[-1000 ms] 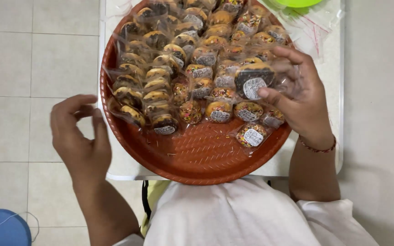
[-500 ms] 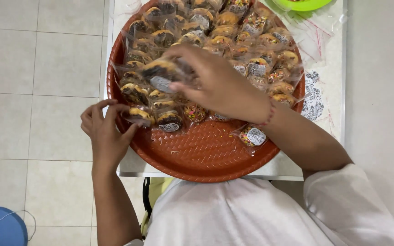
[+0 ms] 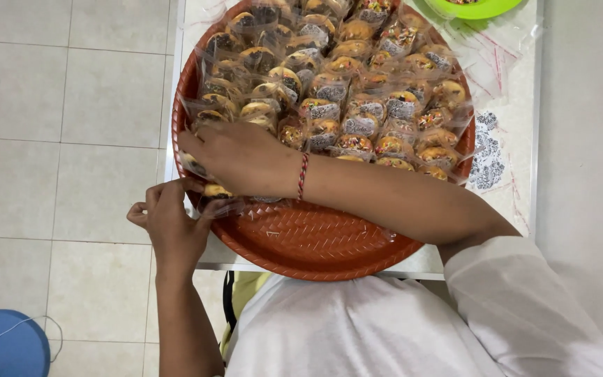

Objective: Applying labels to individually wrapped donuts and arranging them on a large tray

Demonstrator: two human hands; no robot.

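Your right hand (image 3: 235, 159) reaches across your body to the left edge of the round brown tray (image 3: 301, 241), fingers curled on a wrapped cookie (image 3: 193, 164) there. Your left hand (image 3: 172, 223) pinches another wrapped cookie's plastic (image 3: 216, 192) at the rim, steadying it. The packed rows of cookies (image 3: 343, 91) fill the tray on the white worktop (image 3: 518, 126).

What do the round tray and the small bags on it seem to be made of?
The tray looks like moulded plastic: reddish-brown, slightly glossy, with a pressed woven pattern on its bare part. The bags look like thin clear plastic film: the sweets show through them, and the film is wrinkled with shiny spots. The right hand rests on some of them.
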